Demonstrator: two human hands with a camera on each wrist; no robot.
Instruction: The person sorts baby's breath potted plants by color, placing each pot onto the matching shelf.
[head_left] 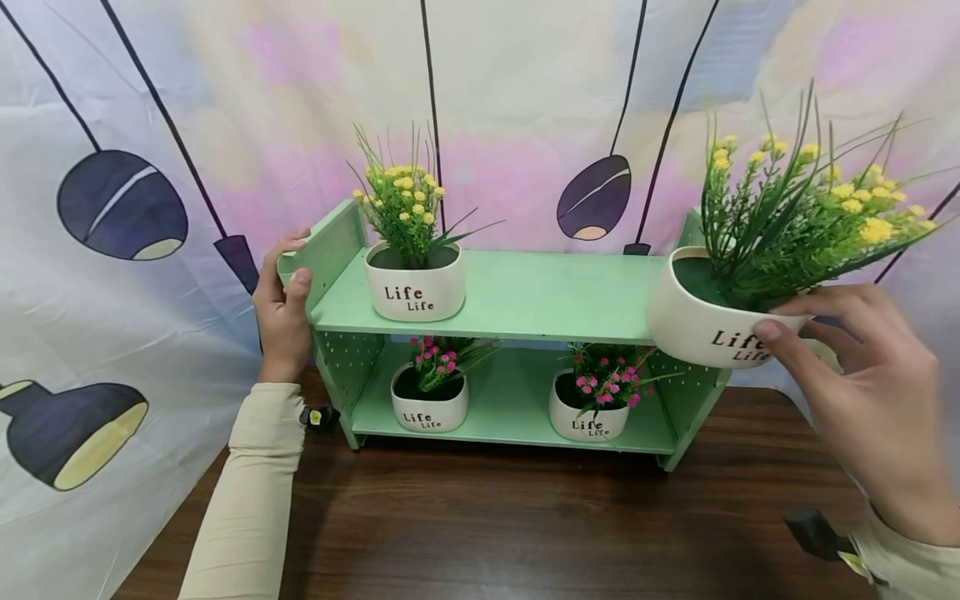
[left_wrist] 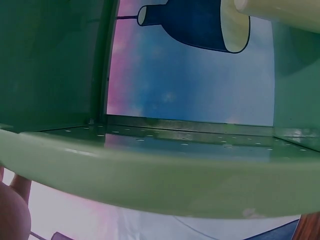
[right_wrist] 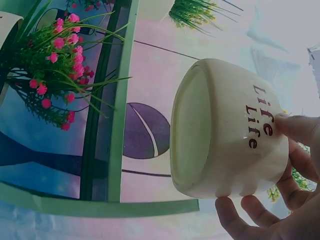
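Observation:
My right hand [head_left: 877, 392] grips a white oval flower pot [head_left: 690, 321] by its right side, thumb on the front near the "Life" lettering. Yellow flowers and long grass rise from it. In the head view the pot overlaps the right end of the green shelf [head_left: 555, 292]; the right wrist view shows its bare underside [right_wrist: 192, 130] off the board. My left hand [head_left: 283, 312] holds the shelf's left side panel [head_left: 330, 250] at its front edge. A second yellow-flowered pot [head_left: 416, 283] stands on the top board, close to that panel.
Two white pots with pink flowers, one left [head_left: 430, 404] and one right [head_left: 588, 417], stand on the lower board. The shelf rests on a dark wooden table [head_left: 525, 517]. Behind hangs a cloth [head_left: 510, 100] printed with lamps.

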